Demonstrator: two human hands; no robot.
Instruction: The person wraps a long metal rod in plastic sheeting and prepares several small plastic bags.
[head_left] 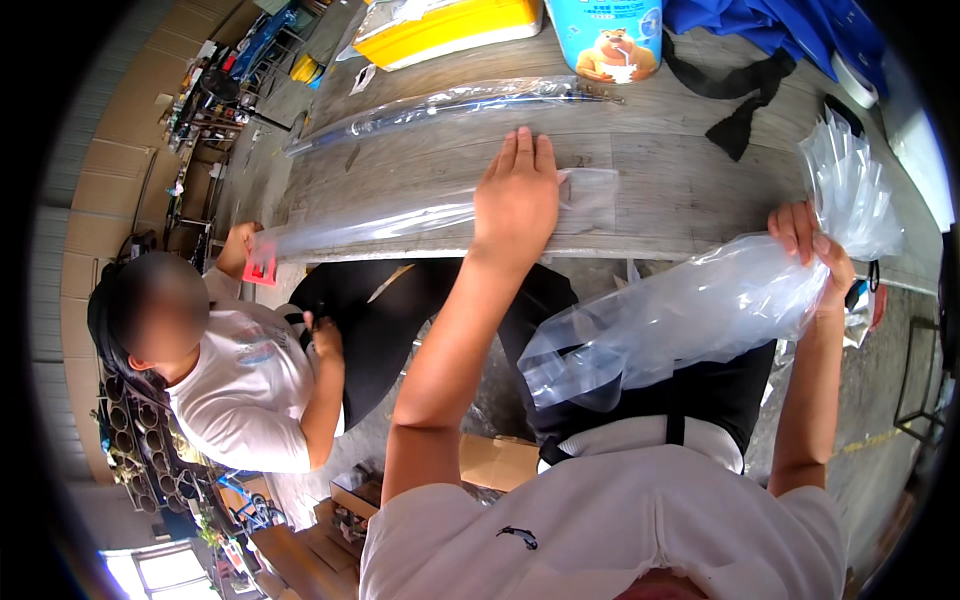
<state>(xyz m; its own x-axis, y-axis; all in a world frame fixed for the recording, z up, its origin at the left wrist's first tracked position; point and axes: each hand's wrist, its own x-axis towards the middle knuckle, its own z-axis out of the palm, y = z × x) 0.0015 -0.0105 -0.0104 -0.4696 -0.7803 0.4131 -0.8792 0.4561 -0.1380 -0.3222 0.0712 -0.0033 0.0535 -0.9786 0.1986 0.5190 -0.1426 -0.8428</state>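
My left hand (517, 200) lies flat with its fingers stretched out, pressing on a long clear plastic sleeve (400, 221) at the table's near edge. The sleeve runs left toward a co-worker's hand (240, 245), beside a red piece (261, 266). What is inside the sleeve, if anything, cannot be made out. My right hand (812, 245) is closed round a gathered bundle of clear plastic sleeves (690, 310). Its bunched end fans out above my fingers, and the long part hangs over my lap. Farther back on the table rests a thin dark-blue rod in clear wrapping (450, 103).
A yellow-and-white box (450, 35) and a blue tub with a cartoon bear (615, 40) stand at the back of the grey wooden table (660, 150). A black strap (735, 125) and blue cloth (780, 25) lie at right. A co-worker (250, 370) sits close at left.
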